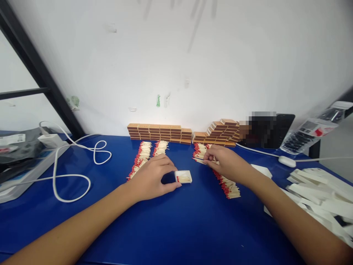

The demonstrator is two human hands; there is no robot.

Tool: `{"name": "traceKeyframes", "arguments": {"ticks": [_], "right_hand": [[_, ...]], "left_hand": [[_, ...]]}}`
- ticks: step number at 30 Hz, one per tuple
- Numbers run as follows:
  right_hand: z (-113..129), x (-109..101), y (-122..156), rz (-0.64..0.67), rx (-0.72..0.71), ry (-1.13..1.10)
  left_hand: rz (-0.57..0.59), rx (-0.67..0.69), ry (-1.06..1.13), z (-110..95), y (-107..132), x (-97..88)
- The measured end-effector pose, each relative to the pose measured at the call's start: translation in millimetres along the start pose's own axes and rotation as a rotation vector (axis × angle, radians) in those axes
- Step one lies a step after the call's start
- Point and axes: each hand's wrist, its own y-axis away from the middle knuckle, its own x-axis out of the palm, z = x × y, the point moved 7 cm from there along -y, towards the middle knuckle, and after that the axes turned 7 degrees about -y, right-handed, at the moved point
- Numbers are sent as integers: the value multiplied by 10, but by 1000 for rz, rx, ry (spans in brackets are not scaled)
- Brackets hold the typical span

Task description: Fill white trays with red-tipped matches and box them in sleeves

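Observation:
A small white matchbox tray [187, 173] with a few matches [184, 179] in it lies on the blue table. My left hand [156, 176] curves around its left end, thumb at the near corner and fingers at the far one. To the right, my right hand [224, 162] pinches several red-tipped matches [199, 161] at the edge of a long row of matches [227, 186]. Part of that row is hidden under the hand. Two more match rows, a left row [143, 151] and a shorter-looking row [161, 147], extend beyond my left hand, which covers part of them.
Stacked matchboxes [160, 132] line the wall, with a stepped stack [223, 130] to their right. A phone [284, 129] and a water bottle [311, 130] stand at the back right. Loose white trays [320, 191] pile up at right. White cable [56, 180] loops at left.

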Motion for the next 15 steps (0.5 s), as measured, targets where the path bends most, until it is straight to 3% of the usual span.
{"name": "traceKeyframes", "arguments": {"ticks": [5,9,15], "right_hand": [[-33,152,-12,66,25,14],[37,148,10,71,-3,-10],[516,77,130,-12,-174,-179]], "left_hand": [[0,0,-15,7,-6,6],[-1,1,-34,18,-8,10],[-10,0,-39,3,-8,1]]}}
